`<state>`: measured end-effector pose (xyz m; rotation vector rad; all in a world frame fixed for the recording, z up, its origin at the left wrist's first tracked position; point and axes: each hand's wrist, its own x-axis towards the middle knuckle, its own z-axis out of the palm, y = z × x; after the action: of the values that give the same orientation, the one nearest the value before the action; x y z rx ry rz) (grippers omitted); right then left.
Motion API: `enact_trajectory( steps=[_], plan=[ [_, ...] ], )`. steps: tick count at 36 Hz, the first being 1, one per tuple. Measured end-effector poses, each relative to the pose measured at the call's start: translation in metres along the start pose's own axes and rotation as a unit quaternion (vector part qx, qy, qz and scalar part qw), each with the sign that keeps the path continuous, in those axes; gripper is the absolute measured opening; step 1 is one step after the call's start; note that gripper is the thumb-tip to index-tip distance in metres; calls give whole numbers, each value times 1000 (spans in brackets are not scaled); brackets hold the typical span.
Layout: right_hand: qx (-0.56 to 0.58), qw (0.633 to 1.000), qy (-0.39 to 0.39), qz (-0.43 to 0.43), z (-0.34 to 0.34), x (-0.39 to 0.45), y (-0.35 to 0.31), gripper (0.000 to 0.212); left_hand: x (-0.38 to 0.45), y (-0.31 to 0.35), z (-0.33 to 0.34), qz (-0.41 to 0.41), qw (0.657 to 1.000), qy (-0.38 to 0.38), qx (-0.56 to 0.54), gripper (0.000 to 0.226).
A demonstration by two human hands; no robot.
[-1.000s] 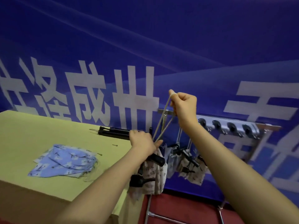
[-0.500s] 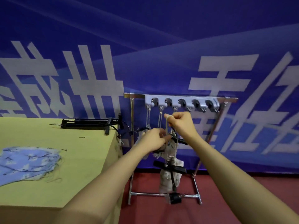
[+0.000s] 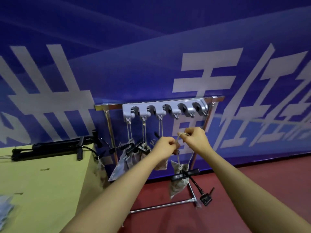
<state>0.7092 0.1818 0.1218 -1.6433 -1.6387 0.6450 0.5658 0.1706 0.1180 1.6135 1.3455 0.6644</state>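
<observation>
A patterned drawstring pouch (image 3: 178, 184) hangs by its cord below my hands, with black-handled tools sticking out of it. My right hand (image 3: 196, 139) pinches the cord loop, and my left hand (image 3: 165, 146) grips the cord just beside it. Both hands are held in front of a grey hook rail (image 3: 165, 109) on a metal stand (image 3: 161, 206). Three similar pouches (image 3: 133, 157) hang by cords from the rail's left hooks; the right hooks are bare.
A yellow-green table (image 3: 42, 182) stands at the left with a black folded tool (image 3: 48, 149) along its far edge and blue cloth (image 3: 5, 211) at the left border. A blue banner wall (image 3: 151, 56) is behind the stand. The floor (image 3: 244, 190) is red.
The view has swung right, from the table to the stand. My hands carried the pouch across and lowered it in front of the hook rail; the blue cloth has slid to the frame's edge.
</observation>
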Motion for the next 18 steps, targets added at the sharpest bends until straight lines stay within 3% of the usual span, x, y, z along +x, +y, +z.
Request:
enact_trajectory(
  steps=[6,18],
  plan=[
    [-26,999,-8,32,-5,32,26,29,41,-2,7,3,998,40,39,19],
    [48,995,-84,-27,-10,104,44,25,119,-4,19,-68,981,173,-57,18]
  ],
)
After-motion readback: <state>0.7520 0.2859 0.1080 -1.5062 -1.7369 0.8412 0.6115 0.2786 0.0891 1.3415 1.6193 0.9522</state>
